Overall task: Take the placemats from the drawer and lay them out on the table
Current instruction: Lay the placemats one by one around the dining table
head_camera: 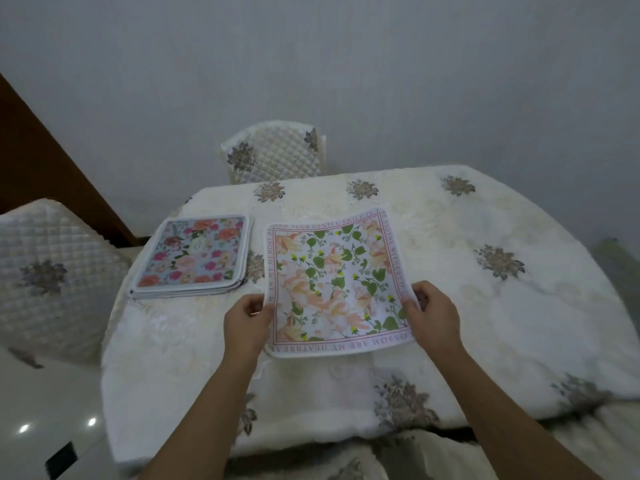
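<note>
Both hands, left (247, 318) and right (433, 315), pinch a floral placemat (337, 282) beside the placemat stack (194, 258)

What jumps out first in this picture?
A white placemat with green leaves and peach flowers, held at its side edges by the left hand and right hand over the cream tablecloth. To its left lies a stack of blue floral placemats.

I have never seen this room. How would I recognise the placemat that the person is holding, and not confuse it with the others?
Find the table under the cream embroidered tablecloth. Near its front edge, the left hand and the right hand grip the sides of one square white placemat. It has green leaves, peach flowers and a border of pink lettering, whereas the stack of blue rose-patterned placemats to its left has none.
</note>
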A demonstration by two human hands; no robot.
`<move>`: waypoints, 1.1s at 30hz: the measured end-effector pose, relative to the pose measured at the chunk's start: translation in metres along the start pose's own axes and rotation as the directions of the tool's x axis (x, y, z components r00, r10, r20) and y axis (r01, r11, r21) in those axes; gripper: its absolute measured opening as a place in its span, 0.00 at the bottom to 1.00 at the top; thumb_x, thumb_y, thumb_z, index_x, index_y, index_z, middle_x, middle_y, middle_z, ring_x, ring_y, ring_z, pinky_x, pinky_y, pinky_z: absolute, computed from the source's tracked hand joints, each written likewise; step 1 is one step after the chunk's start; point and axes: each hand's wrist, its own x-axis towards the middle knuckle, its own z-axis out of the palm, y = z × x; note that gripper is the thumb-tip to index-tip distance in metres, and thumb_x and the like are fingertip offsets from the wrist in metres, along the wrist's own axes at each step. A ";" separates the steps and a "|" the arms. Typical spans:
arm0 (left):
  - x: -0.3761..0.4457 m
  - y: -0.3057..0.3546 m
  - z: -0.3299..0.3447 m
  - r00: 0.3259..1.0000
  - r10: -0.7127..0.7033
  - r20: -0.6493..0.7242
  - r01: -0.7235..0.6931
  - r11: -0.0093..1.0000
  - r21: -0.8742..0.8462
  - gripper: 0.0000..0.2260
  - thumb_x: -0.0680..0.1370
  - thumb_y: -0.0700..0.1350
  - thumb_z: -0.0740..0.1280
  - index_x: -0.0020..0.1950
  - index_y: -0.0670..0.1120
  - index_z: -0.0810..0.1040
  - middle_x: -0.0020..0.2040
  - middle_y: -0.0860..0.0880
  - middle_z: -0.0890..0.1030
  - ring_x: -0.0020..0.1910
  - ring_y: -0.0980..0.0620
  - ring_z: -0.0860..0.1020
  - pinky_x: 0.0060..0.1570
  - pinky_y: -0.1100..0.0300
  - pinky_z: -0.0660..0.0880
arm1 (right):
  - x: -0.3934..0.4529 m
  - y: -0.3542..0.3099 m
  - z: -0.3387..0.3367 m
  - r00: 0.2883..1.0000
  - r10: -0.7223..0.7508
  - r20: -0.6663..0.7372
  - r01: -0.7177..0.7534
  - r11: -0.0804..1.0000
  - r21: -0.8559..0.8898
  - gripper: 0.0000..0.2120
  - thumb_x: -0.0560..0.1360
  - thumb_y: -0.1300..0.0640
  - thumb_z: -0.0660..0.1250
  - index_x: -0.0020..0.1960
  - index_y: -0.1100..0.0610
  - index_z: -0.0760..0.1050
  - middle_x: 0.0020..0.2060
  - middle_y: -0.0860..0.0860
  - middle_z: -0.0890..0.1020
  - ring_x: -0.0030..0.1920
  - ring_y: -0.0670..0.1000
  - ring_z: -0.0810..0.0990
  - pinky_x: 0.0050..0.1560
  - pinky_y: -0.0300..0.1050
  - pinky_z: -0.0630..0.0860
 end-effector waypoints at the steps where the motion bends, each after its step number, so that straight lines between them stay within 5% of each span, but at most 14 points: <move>1: -0.016 0.004 0.009 1.000 0.005 0.002 -0.005 1.000 -0.005 0.03 0.75 0.40 0.71 0.45 0.48 0.82 0.43 0.50 0.83 0.42 0.50 0.82 0.44 0.52 0.80 | -0.005 0.008 -0.017 1.000 -0.001 -0.005 0.001 1.000 -0.002 0.05 0.77 0.57 0.66 0.43 0.51 0.74 0.34 0.44 0.79 0.34 0.40 0.77 0.29 0.38 0.65; 11: -0.124 0.045 0.090 0.993 0.100 0.066 -0.098 0.995 -0.030 0.02 0.75 0.40 0.70 0.46 0.46 0.82 0.43 0.51 0.83 0.41 0.56 0.81 0.34 0.66 0.73 | -0.038 0.065 -0.153 0.996 0.033 -0.088 -0.039 0.997 -0.066 0.04 0.77 0.56 0.66 0.43 0.52 0.74 0.34 0.44 0.78 0.33 0.41 0.76 0.28 0.39 0.65; 17: -0.127 0.049 0.117 0.977 0.143 0.155 -0.148 0.989 0.015 0.02 0.75 0.41 0.71 0.45 0.47 0.82 0.43 0.51 0.83 0.42 0.53 0.81 0.42 0.54 0.79 | -0.040 0.089 -0.173 0.988 0.094 -0.125 -0.111 0.985 -0.131 0.02 0.77 0.55 0.66 0.45 0.52 0.75 0.37 0.46 0.80 0.34 0.40 0.76 0.29 0.37 0.65; 22: -0.130 0.043 0.144 0.976 0.123 0.179 -0.130 0.991 0.026 0.02 0.75 0.41 0.71 0.45 0.47 0.82 0.42 0.51 0.83 0.42 0.53 0.81 0.40 0.56 0.78 | -0.033 0.116 -0.185 0.988 0.107 -0.111 -0.126 0.975 -0.181 0.02 0.76 0.55 0.67 0.44 0.51 0.75 0.36 0.45 0.79 0.33 0.40 0.75 0.29 0.36 0.63; 33: -0.136 0.022 0.239 0.983 0.042 0.181 -0.079 0.976 0.203 0.04 0.76 0.41 0.70 0.44 0.49 0.83 0.40 0.52 0.84 0.39 0.51 0.82 0.42 0.51 0.81 | 0.046 0.215 -0.211 0.983 0.140 0.118 -0.104 0.958 -0.269 0.04 0.77 0.55 0.67 0.43 0.52 0.76 0.35 0.43 0.79 0.34 0.39 0.76 0.28 0.37 0.64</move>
